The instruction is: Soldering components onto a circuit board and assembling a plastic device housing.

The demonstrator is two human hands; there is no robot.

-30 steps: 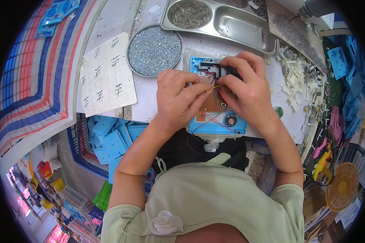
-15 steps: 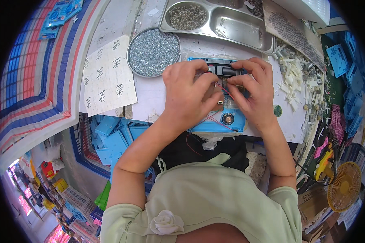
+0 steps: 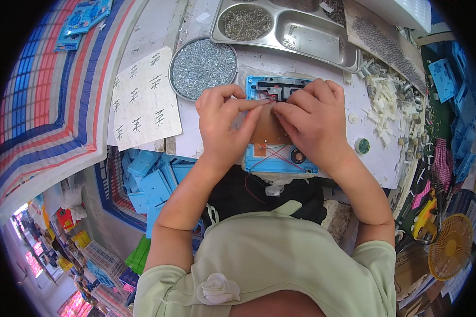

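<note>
A blue plastic housing [image 3: 254, 164] lies on the table in front of me, with a black plastic part [image 3: 269, 87] along its far end. Over its middle is a brown circuit board [image 3: 269, 129]; red wires [image 3: 272, 154] run near a round speaker [image 3: 298, 155] at the near end. My left hand [image 3: 225, 119] reaches in from the left, thumb and forefinger closed near the board's far edge, where thin red wires show. My right hand [image 3: 314, 121] is pinched at the same spot, its fingertips almost meeting the left's. Whatever is between the fingertips is too small to tell.
A round tray of small metal screws [image 3: 203, 68] and a paper sheet [image 3: 145, 100] lie left. Behind stands a steel compartment tray [image 3: 314, 39]. White plastic pieces [image 3: 383, 105] and a small green round item [image 3: 362, 146] are right. Blue housings [image 3: 150, 185] fill a bin lower left.
Both hands have shifted from the black part toward the circuit board's far edge, and their fingertips have come together. The black part and the board are more exposed.
</note>
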